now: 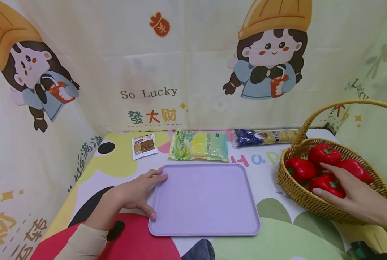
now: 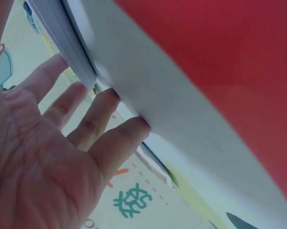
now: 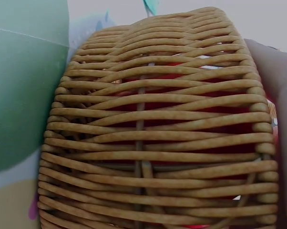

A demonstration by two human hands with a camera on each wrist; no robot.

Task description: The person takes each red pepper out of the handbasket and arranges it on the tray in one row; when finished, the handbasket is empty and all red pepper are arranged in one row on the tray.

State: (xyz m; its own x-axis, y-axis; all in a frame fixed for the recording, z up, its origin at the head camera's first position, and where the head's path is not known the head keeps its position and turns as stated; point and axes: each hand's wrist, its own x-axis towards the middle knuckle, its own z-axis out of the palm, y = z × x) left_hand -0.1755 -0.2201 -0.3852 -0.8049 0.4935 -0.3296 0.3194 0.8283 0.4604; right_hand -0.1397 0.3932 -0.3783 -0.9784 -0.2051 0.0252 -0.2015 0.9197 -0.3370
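Note:
A lavender rectangular tray (image 1: 206, 202) lies flat on the table. At its left edge my left hand (image 1: 138, 189) touches the rim, fingers and thumb spread; the left wrist view shows the palm (image 2: 43, 162) and straight fingers beside the tray's side (image 2: 62, 40). On the right, a wicker basket (image 1: 297, 196) holds several red bell peppers. My right hand (image 1: 359, 193) reaches over its near rim, thumb and index finger extended on either side of the front pepper (image 1: 326, 183). Its other fingers are hidden. Basket weave (image 3: 158, 114) covers most of the right wrist view.
Behind the tray lie a small white-and-brown packet (image 1: 144, 146), a green-and-yellow bag (image 1: 198, 145) and a long blue-and-yellow packet (image 1: 266, 137). The basket's tall handle (image 1: 313, 115) arches above the peppers. A printed cloth curtain (image 1: 193, 72) stands behind the table.

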